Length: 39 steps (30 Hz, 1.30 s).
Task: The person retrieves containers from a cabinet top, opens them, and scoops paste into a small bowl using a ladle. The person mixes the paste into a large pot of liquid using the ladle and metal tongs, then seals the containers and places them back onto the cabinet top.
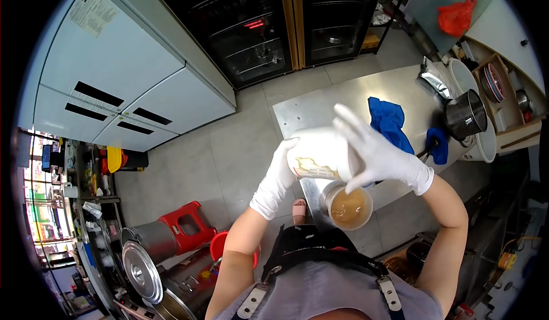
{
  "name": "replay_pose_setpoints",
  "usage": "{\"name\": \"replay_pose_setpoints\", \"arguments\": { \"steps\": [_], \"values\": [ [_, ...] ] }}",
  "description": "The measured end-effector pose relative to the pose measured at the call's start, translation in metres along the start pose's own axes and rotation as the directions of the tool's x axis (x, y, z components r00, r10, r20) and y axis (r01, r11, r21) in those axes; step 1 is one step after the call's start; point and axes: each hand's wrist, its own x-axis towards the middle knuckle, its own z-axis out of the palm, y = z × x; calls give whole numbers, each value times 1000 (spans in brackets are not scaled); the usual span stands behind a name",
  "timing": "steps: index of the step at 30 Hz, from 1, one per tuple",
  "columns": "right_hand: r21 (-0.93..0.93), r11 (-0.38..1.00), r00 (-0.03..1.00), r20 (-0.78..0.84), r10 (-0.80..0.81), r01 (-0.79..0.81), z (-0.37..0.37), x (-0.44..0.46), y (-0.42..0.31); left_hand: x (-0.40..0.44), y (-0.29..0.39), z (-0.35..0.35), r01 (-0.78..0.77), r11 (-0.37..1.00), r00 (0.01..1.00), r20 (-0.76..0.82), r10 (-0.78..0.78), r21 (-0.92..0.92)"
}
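Observation:
A white tub (pixel 318 153) with a printed label is held sideways above the front edge of the steel table. My left hand (pixel 281 174), in a white glove, is wrapped round its left end. My right hand (pixel 374 153), also gloved, is at the tub's right end with its fingers spread; whether the fingertips touch the tub is hard to tell. Just below the tub stands a round container (pixel 350 208) of light brown liquid. Behind my right hand a blue cloth (pixel 390 122) lies on the table.
The steel table (pixel 320 107) bears a metal pot (pixel 465 114) and a silver bag (pixel 436 80) at the right. A white fridge (pixel 126 57) stands at the left. A red stool (pixel 189 228) and a large pot with a lid (pixel 142 271) are on the lower left floor.

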Motion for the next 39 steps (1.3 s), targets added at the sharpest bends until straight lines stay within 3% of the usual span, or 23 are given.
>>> {"name": "replay_pose_setpoints", "arguments": {
  "steps": [2, 3, 6, 7, 8, 10, 14, 15, 16, 18, 21, 23, 24, 26, 27, 28, 30, 31, 33, 34, 35, 39],
  "values": [
    [34, 997, 993, 101, -67, 64, 1, 0, -3, 1, 1, 0, 96, 995, 995, -13, -95, 41],
    [77, 997, 997, 74, -18, 12, 4, -2, -2, 0, 3, 2, 77, 996, 997, -22, -76, 34],
    [365, 890, 943, -82, 322, -272, 35, -7, 12, 1, -2, 7, -22, 998, 998, -57, 25, 53],
    [598, 699, 873, 1, 488, -392, 39, -3, 17, 4, -7, 6, -77, 992, 994, -72, 84, 99],
    [683, 577, 836, 92, 541, -448, 39, -3, 20, 7, -12, 5, -127, 981, 987, -81, 140, 145],
    [788, 295, 744, 284, 605, -540, 36, 1, 21, 7, -25, 3, -151, 987, 987, -44, 153, 45],
    [732, 383, 746, 253, 616, -564, 32, 8, 24, 20, -39, -6, -192, 981, 979, -58, 193, 23],
    [680, 458, 735, 179, 654, -573, 39, 10, 39, 29, -37, -8, -156, 984, 987, -21, 158, 82],
    [664, 494, 726, 109, 679, -561, 47, 14, 51, 37, -32, -2, -53, 999, 998, -35, 53, 11],
    [487, 614, 715, 31, 698, -621, 54, 20, 69, 66, -28, -20, 51, 981, 997, 44, -61, 186],
    [34, 732, 730, -63, 681, -680, 80, 28, 83, 101, -56, -69, 200, 930, 968, -211, -138, 309],
    [-67, 721, 724, -87, 684, -689, 98, 33, 88, 102, -70, -73, 307, 909, 891, -420, -170, 283],
    [-119, 714, 724, -97, 683, -690, 105, 36, 90, 103, -78, -77, 330, 848, 904, -398, -158, 414],
    [-78, 748, 750, -130, 648, -659, 105, 37, 92, 109, -98, -94, 348, 678, 927, -346, -146, 647],
    [-25, 774, 764, -178, 620, -633, 111, 33, 102, 106, -114, -101, 197, 771, 960, -280, -25, 606],
    [24, 797, 773, -228, 592, -604, 115, 28, 111, 104, -116, -99, 231, 746, 956, -287, -57, 624],
    [-27, 843, 715, -544, 439, -537, 109, -7, 132, 99, -115, -86, 288, 700, 949, -295, -115, 654],
    [-50, 761, 654, -549, 520, -647, 103, -30, 129, 98, -115, -85, 304, 690, 942, -313, -118, 656],
    [-158, 633, 650, -266, 712, -758, 121, -84, 161, 95, -113, -83, 293, 730, 942, -319, -108, 617],
    [-216, 532, 562, -111, 820, -819, 141, -106, 178, 93, -112, -85, 289, 748, 940, -325, -103, 598],
    [-202, 523, 548, -99, 831, -828, 148, -120, 175, 92, -112, -88, 289, 749, 941, -319, -110, 597],
    [219, 426, 436, -3, 900, -878, 160, -124, 177, 64, -103, -86, 254, 734, 960, -254, -114, 630]
  ]
}}
